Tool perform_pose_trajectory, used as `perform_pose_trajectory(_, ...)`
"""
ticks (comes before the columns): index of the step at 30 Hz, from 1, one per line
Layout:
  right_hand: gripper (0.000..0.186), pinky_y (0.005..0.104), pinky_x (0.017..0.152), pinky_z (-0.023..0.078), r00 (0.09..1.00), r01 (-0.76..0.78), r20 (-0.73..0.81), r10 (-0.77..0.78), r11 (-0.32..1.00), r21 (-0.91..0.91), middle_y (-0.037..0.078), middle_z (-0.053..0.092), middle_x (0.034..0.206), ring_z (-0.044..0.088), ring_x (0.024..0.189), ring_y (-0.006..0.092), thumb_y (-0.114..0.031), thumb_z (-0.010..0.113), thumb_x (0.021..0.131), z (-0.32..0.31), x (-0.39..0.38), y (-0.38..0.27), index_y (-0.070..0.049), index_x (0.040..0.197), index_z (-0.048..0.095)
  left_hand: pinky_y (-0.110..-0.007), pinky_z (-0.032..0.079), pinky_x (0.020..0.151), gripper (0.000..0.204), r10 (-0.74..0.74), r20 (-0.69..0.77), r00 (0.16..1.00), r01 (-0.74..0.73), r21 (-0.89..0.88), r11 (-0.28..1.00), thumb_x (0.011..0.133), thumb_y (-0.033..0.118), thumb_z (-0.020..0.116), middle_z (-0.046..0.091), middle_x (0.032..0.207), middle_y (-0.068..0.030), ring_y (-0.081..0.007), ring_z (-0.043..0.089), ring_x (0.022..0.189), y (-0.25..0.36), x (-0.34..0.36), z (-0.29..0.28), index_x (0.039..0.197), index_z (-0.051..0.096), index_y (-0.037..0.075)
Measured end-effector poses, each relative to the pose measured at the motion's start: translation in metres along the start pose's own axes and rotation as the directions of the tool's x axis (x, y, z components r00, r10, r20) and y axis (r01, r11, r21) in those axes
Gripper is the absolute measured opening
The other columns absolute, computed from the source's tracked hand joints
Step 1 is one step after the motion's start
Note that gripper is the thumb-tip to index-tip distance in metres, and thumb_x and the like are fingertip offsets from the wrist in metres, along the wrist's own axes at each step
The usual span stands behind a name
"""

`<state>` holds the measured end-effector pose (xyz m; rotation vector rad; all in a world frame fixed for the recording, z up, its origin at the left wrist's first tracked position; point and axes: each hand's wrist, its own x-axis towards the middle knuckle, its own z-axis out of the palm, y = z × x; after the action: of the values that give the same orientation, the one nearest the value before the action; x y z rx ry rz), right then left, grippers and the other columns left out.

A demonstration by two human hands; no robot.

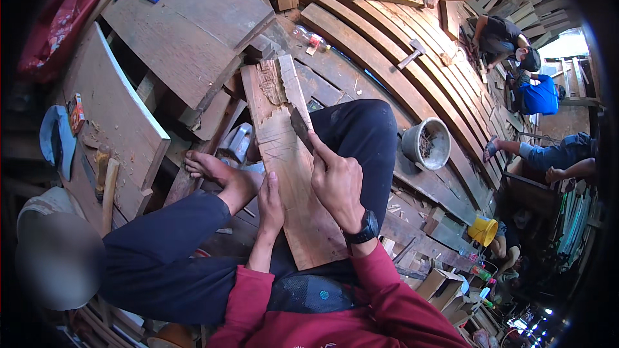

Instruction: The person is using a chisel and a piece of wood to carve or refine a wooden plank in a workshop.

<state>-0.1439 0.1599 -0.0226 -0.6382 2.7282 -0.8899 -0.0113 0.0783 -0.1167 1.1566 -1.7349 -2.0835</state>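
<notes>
A pale wooden board [290,174] lies lengthwise across my lap, with a rough, hollowed-out patch at its far end and several scratched lines below that. My left hand [271,205] steadies the board by its left edge. In my right hand [336,183] is a tool with a dark, flat blade [300,127]; its handle is hidden in my fist. The index finger stretches along the tool, and the blade's tip is at the board's right side near the carved patch. Whether the tip touches the wood I cannot tell.
Left of me are thick planks [187,26], a hammer [102,171] and a blue cap [58,142]. On the right stand a grey bucket [425,144] and a yellow bucket [482,230]. A mallet [411,53] rests on long curved beams [361,42]. Several people work beyond.
</notes>
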Motion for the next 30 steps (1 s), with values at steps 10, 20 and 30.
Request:
perform_pose_trajectory(10, 0.043, 0.0428, 0.049, 0.046, 0.997, 0.068, -0.046, -0.069, 0.997, -0.02, 0.018, 0.06, 0.06, 0.062, 0.051, 0.034, -0.007, 0.06, 0.086, 0.012, -0.011, 0.005, -0.018, 0.127, 0.069, -0.037, 0.044, 0.098, 0.057, 0.013, -0.001, 1.0, -0.013, 0.043, 0.999, 0.11, 0.042, 0.032, 0.062, 0.12, -0.02, -0.0267, 0.059, 0.112, 0.003, 0.0, -0.001, 0.128, 0.055, -0.006)
perform_pose_trajectory(20, 0.046, 0.0426, 0.048, 0.045, 0.998, 0.064, -0.013, -0.065, 0.996, -0.065, 0.016, 0.059, 0.059, 0.061, 0.049, 0.0325, -0.007, 0.061, 0.087, 0.008, -0.024, 0.006, -0.019, 0.13, 0.067, -0.038, 0.042, 0.103, 0.059, 0.0, -0.026, 1.0, 0.002, 0.103, 0.995, 0.109, 0.043, 0.031, 0.061, 0.127, -0.0226, -0.0299, 0.057, 0.119, 0.004, 0.001, 0.001, 0.132, 0.054, -0.007)
perform_pose_trajectory(30, 0.045, 0.0419, 0.048, 0.045, 0.996, 0.081, -0.033, -0.085, 0.991, -0.105, 0.015, 0.058, 0.058, 0.06, 0.049, 0.0316, -0.006, 0.061, 0.085, 0.017, -0.014, 0.008, -0.019, 0.127, 0.069, -0.036, 0.04, 0.104, 0.063, 0.074, -0.01, 0.997, -0.073, 0.07, 0.995, 0.109, 0.046, 0.032, 0.061, 0.127, -0.0213, -0.0276, 0.056, 0.119, -0.001, 0.003, 0.003, 0.13, 0.055, -0.009)
